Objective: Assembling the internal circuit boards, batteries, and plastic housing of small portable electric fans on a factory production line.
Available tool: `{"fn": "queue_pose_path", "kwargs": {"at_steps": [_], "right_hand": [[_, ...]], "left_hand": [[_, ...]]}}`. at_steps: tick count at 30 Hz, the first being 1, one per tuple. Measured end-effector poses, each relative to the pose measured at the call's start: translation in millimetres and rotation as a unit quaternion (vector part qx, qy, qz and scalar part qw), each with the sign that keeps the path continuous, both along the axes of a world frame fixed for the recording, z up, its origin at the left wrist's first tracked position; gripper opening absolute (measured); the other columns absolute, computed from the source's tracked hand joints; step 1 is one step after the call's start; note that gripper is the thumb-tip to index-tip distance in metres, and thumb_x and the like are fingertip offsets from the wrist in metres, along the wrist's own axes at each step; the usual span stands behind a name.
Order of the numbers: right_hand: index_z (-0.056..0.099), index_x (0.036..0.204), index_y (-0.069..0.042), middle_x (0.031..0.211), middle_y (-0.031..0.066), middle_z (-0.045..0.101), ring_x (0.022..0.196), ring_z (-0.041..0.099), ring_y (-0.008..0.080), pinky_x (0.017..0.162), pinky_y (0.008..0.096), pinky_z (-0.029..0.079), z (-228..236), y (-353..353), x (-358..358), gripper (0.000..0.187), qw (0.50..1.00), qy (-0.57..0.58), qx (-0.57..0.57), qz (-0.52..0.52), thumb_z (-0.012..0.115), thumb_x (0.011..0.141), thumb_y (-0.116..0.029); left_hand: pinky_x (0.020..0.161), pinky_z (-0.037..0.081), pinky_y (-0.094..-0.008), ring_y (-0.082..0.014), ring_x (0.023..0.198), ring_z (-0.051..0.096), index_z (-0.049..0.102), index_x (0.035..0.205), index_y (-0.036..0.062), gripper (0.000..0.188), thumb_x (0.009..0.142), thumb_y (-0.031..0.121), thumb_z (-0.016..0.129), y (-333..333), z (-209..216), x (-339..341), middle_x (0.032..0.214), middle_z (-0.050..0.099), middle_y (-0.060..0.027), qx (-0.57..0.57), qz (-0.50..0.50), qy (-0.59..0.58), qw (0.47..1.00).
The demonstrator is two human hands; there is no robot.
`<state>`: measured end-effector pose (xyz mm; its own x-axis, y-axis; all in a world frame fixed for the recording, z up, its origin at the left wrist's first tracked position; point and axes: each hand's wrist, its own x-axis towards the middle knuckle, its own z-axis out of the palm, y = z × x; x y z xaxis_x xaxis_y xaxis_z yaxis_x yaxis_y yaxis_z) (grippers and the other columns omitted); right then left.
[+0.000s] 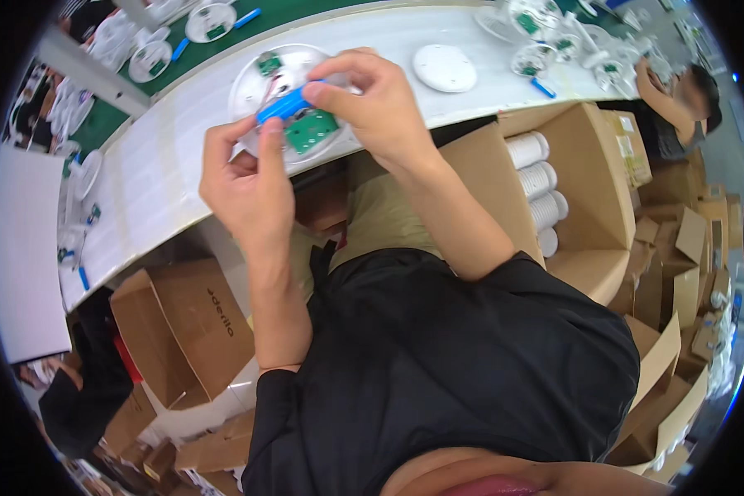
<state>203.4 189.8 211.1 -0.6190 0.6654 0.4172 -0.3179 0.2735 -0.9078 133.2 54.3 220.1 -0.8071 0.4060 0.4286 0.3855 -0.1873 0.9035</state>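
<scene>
A blue cylindrical battery (284,105) is held between my two hands, above a round white plastic housing (244,80) on the bench. My left hand (252,178) pinches its left end between thumb and fingers. The other end is gripped by my right hand (372,99), thumb and index finger pressed on it. Just below the battery a green circuit board (312,131) sits in the housing. A smaller green board (269,63) lies at the housing's far side, with thin wires running near it. My fingers hide part of the housing.
A white round cover (445,68) lies right of the housing on the white bench (169,136). More housings and a blue battery (543,88) are farther right. An open carton (583,190) holds stacked white round parts; another carton (198,331) stands lower left. A co-worker (678,103) sits at right.
</scene>
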Motion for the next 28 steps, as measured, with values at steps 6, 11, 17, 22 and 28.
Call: {"fn": "queue_pose_path", "kwargs": {"at_steps": [6,11,17,22,28], "right_hand": [[0.069,0.113,-0.004,0.108,0.0083,0.06,0.091,0.055,0.0148,0.083,0.0247,0.046,0.9,27.0,9.9,0.026,0.997,0.04,-0.017,-0.06,0.068,0.088,-0.01],[0.066,0.119,-0.005,0.108,0.0139,0.064,0.091,0.061,0.0246,0.084,0.0326,0.048,-72.3,150.1,59.8,0.039,0.861,-0.277,0.22,-0.365,0.073,0.085,-0.023],[0.061,0.123,-0.003,0.113,0.0166,0.065,0.098,0.062,0.0296,0.09,0.0382,0.048,-88.7,163.4,66.1,0.045,0.78,-0.438,0.227,-0.384,0.073,0.083,-0.019],[0.056,0.127,-0.003,0.119,0.0172,0.063,0.107,0.061,0.0341,0.095,0.0446,0.047,-57.3,118.3,71.5,0.052,0.933,-0.222,0.138,-0.248,0.074,0.081,-0.018],[0.052,0.134,-0.013,0.123,0.0153,0.062,0.112,0.059,0.0399,0.106,0.0516,0.043,-3.7,46.6,93.5,0.055,1.0,-0.001,-0.023,0.009,0.072,0.083,-0.017]], "left_hand": [[0.063,0.05,-0.0202,-0.0115,0.071,0.059,0.062,0.104,-0.0009,0.014,0.091,0.002,0.064,-5.0,4.0,-10.9,0.094,0.064,-0.0101,-0.011,0.03,0.032,0.999],[0.064,0.05,-0.0199,-0.0116,0.071,0.059,0.062,0.106,-0.0008,0.014,0.093,0.0,0.058,-10.6,1.4,-11.8,0.095,0.065,-0.0105,-0.005,0.034,-0.004,0.999],[0.064,0.049,-0.0186,-0.0114,0.071,0.059,0.061,0.113,0.001,0.02,0.094,0.0,0.055,-9.8,4.9,-6.8,0.094,0.067,-0.0111,-0.032,0.061,0.014,0.998],[0.067,0.05,-0.0178,-0.0123,0.075,0.062,0.057,0.124,0.0033,0.029,0.095,0.002,0.056,-4.8,0.7,3.6,0.095,0.068,-0.013,0.004,0.048,-0.01,0.999],[0.075,0.056,-0.0207,-0.0177,0.089,0.068,0.051,0.135,0.0058,0.04,0.096,0.004,0.057,-12.6,-7.2,10.2,0.106,0.069,-0.0196,0.0,0.042,-0.016,0.999]]}}
